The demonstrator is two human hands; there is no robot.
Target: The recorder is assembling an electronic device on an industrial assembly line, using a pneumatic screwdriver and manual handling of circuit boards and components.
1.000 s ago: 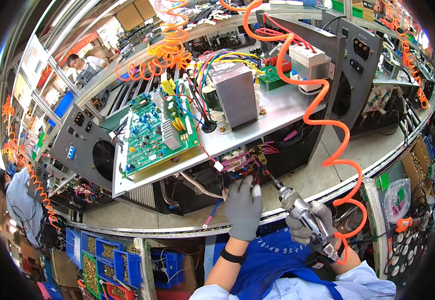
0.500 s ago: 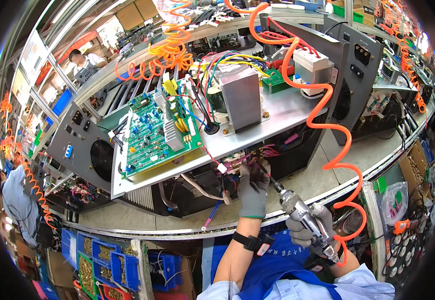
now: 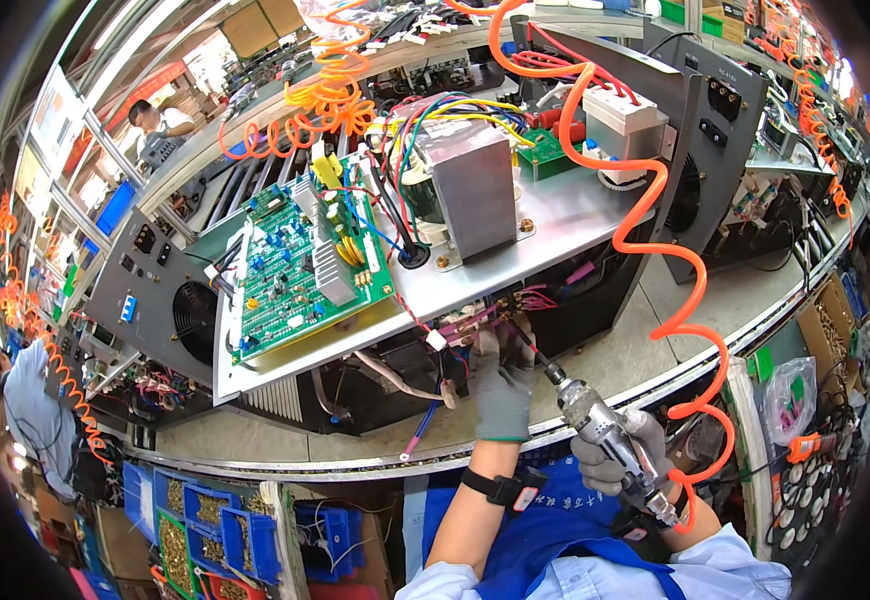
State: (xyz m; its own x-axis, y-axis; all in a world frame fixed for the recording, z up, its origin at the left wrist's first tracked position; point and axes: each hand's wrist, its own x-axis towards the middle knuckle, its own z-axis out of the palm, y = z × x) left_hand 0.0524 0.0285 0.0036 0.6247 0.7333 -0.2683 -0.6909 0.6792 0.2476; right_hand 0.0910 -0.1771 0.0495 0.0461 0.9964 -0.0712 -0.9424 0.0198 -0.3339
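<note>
Right hand (image 3: 647, 432) closed around the silver power driver (image 3: 607, 425), its shaft just right of the left hand (image 3: 504, 390); left fingertips among wiring (image 3: 537, 300) below the metal plate (image 3: 567, 218), grip indeterminable

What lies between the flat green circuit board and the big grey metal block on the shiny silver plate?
In the head view, mainly a thick black cable running down to a round black grommet.
</note>
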